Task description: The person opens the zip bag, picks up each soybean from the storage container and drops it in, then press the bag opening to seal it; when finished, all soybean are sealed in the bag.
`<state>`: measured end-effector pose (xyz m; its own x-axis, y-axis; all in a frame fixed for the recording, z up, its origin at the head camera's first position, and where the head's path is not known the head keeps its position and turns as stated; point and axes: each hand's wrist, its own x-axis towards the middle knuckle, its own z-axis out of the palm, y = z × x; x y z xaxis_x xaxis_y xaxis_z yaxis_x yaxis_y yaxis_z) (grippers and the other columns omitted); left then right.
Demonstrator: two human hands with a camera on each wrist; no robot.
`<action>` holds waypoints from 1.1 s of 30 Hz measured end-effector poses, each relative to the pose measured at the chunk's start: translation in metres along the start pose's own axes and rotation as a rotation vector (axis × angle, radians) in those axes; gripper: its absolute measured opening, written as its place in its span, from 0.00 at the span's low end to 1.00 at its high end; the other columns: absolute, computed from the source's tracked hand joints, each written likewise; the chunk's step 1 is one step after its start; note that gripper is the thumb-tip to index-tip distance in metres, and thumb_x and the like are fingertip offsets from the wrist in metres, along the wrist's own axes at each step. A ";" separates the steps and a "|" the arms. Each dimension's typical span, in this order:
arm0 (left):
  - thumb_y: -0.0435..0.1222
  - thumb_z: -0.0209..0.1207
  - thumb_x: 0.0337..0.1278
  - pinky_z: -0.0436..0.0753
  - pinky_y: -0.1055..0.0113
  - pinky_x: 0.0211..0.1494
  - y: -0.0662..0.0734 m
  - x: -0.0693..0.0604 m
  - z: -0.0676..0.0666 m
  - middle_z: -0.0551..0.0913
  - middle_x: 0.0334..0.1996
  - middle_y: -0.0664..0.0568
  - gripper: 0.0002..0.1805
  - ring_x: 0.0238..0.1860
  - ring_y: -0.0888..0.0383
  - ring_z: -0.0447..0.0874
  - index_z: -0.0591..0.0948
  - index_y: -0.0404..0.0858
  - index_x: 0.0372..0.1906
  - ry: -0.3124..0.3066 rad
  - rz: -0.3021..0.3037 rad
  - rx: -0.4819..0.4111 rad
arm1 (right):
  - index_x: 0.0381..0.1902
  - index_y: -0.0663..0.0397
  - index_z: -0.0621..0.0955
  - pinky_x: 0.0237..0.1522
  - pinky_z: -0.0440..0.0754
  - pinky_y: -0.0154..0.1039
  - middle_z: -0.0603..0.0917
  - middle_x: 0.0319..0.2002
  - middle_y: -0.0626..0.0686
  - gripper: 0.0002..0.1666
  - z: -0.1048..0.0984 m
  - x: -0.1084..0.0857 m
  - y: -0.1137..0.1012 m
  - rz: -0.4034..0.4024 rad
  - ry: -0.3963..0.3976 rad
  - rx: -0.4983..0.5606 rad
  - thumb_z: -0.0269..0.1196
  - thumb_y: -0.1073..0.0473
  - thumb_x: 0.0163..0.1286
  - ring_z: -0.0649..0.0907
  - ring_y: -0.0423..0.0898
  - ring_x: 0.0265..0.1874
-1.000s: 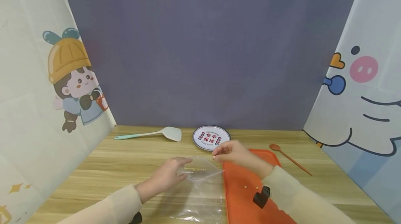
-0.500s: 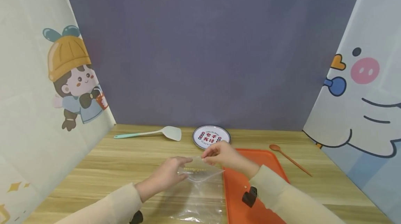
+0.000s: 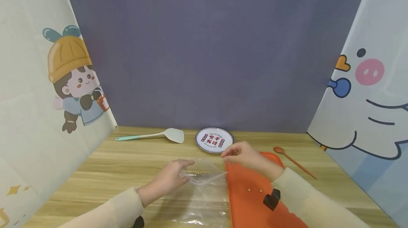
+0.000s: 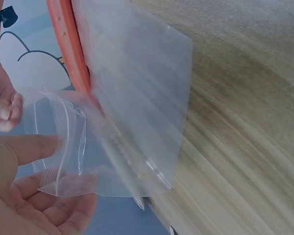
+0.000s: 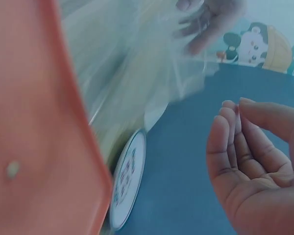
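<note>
My left hand [image 3: 170, 174] holds the mouth of a clear zip bag [image 4: 147, 93], with thumb and fingers apart at its edge and the mouth gaping. The bag stretches over the table toward me. A row of small round yellowish pieces [image 3: 198, 172] shows through the plastic; they are too small to name. To the right of the mouth, my right hand [image 3: 242, 155] hovers above the orange tray [image 3: 242, 206]. Its fingers [image 5: 218, 142] are loosely curled, thumb tip near the fingertips, and nothing shows between them. Two similar pale pieces [image 3: 255, 190] lie on the tray.
A printed oval plate [image 3: 214, 140] stands behind the bag. Further left lies a white spatula [image 3: 173, 135] with a mint handle. A wooden spoon [image 3: 294, 162] rests right of the tray. A dark wall [image 3: 204, 50] and patterned side walls surround the wooden table [image 3: 105, 174].
My right hand moved left to over the bag's mouth, then back right above the tray. A tiny pale piece seen at its fingertips earlier no longer shows there. The left hand stays put.
</note>
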<state>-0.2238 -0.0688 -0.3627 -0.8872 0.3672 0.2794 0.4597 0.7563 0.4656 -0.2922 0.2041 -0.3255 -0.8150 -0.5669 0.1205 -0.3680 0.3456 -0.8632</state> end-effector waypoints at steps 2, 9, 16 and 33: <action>0.29 0.67 0.47 0.85 0.51 0.53 -0.001 0.000 0.001 0.81 0.56 0.38 0.27 0.49 0.43 0.84 0.78 0.31 0.57 0.007 0.008 0.000 | 0.42 0.72 0.82 0.39 0.87 0.42 0.87 0.36 0.64 0.14 -0.009 -0.007 0.005 0.019 -0.002 -0.001 0.65 0.65 0.63 0.86 0.48 0.33; 0.28 0.67 0.46 0.81 0.50 0.59 -0.004 0.000 0.003 0.81 0.55 0.38 0.27 0.55 0.41 0.81 0.78 0.30 0.56 0.038 0.066 0.040 | 0.43 0.68 0.82 0.40 0.87 0.48 0.88 0.37 0.60 0.15 -0.034 -0.030 0.025 0.097 0.008 -0.020 0.65 0.60 0.65 0.85 0.47 0.32; 0.28 0.67 0.46 0.81 0.49 0.60 -0.006 0.000 0.005 0.82 0.54 0.38 0.26 0.56 0.41 0.81 0.78 0.30 0.56 0.055 0.089 0.049 | 0.46 0.69 0.81 0.40 0.86 0.48 0.87 0.37 0.56 0.18 -0.050 -0.051 0.037 0.155 -0.005 -0.074 0.65 0.58 0.66 0.84 0.46 0.33; 0.29 0.67 0.48 0.81 0.50 0.60 -0.006 -0.003 0.006 0.81 0.55 0.37 0.26 0.57 0.41 0.80 0.78 0.29 0.56 0.068 0.068 0.034 | 0.42 0.74 0.81 0.27 0.81 0.33 0.87 0.35 0.59 0.15 -0.055 -0.077 0.089 0.222 -0.101 -0.024 0.66 0.66 0.61 0.81 0.40 0.28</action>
<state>-0.2246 -0.0714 -0.3713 -0.8486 0.3815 0.3666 0.5162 0.7490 0.4154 -0.2867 0.3193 -0.3845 -0.8284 -0.5468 -0.1212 -0.1967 0.4867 -0.8512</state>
